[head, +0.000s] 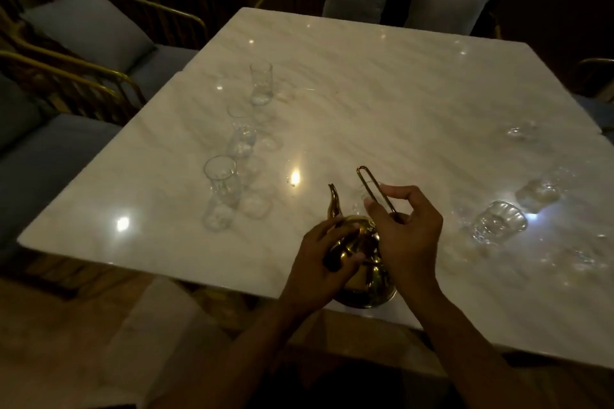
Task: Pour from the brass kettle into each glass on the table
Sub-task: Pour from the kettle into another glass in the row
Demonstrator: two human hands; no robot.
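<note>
Brass kettle point(360, 262) sits lower centre, at the marble table point(382, 83) edge. Right hand point(407, 226) pinches its wire handle point(375, 191); left hand point(319, 262) cups the body. Glasses point(221, 189) stand centre-left, more at right. Advice: lift level, keep the spout point(333, 206) steady.

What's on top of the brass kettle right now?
The left hand lies over the brass kettle, covering its lid area. The right hand pinches the thin wire handle, raised above it. Whether a lid sits under the left hand cannot be seen.
</note>
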